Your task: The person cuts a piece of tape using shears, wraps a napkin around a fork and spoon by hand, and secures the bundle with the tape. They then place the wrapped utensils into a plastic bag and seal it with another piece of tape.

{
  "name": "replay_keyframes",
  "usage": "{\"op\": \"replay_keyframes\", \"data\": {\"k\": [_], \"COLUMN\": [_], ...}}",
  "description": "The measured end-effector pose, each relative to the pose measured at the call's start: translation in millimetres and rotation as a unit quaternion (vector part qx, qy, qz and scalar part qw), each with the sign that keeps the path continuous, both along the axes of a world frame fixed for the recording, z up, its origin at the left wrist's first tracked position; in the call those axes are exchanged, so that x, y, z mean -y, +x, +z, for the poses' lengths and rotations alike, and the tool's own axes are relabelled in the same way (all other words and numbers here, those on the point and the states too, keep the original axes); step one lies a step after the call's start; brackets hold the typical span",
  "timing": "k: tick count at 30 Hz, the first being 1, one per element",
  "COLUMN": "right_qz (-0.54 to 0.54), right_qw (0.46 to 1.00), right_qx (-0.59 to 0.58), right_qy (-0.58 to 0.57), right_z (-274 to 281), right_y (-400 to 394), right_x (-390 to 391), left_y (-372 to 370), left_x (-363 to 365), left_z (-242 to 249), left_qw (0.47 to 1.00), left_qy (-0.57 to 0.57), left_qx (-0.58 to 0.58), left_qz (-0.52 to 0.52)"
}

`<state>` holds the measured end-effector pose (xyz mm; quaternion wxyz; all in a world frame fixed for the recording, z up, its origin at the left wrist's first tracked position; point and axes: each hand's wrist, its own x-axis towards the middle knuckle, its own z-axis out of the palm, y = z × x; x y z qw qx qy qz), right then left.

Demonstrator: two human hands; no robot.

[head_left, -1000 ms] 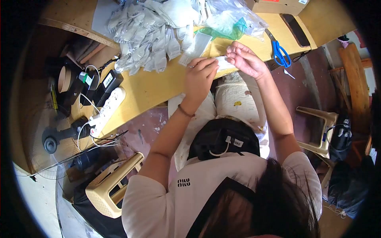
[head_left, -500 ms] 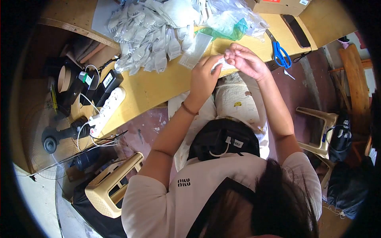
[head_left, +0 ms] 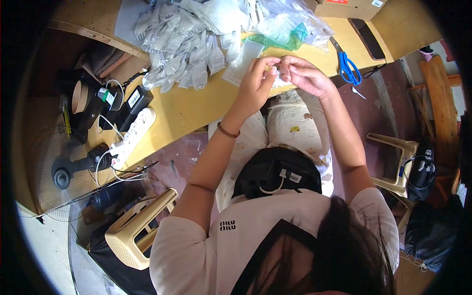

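A small white packet (head_left: 278, 77), thin and slightly crumpled, is pinched between the fingertips of both hands just above the near edge of the yellow table (head_left: 187, 110). Most of it is hidden by the fingers; only a pale sliver shows below them. Just beside it on the tabletop lies a flat, clear plastic sleeve (head_left: 242, 61), empty-looking and tilted toward the heap of similar white packets (head_left: 189, 42).

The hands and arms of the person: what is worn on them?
Both arms are bare below short white sleeves. The left hand has a thin dark bracelet at the wrist. The right hand shows no glove or band.
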<state>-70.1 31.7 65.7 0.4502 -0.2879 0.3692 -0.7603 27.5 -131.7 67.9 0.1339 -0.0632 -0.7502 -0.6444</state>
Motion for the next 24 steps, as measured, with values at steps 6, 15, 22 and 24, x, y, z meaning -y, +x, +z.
{"op": "replay_keyframes", "data": {"k": [6, 15, 22, 24], "right_qz": [0.011, 0.008, -0.018, -0.052], "right_qw": [0.999, 0.998, 0.998, 0.994], "right_qx": [-0.042, -0.051, -0.034, -0.049], "right_qy": [0.013, 0.029, 0.048, 0.079], "right_z": [1.3, 4.0, 1.8, 6.0], "right_y": [-1.1, 0.6, 1.3, 6.0], "right_x": [-1.4, -0.5, -0.6, -0.3], "left_y": [-4.6, -6.4, -12.1, -12.0], "left_x": [5.9, 10.1, 14.2, 13.7], "left_z": [-8.6, -10.2, -25.0, -25.6], "left_qw": [0.999, 0.998, 0.994, 0.993], "left_qy": [0.012, 0.002, 0.051, 0.069], "left_qx": [0.04, 0.024, 0.05, 0.05], "left_qz": [-0.022, -0.057, -0.078, -0.078]}}
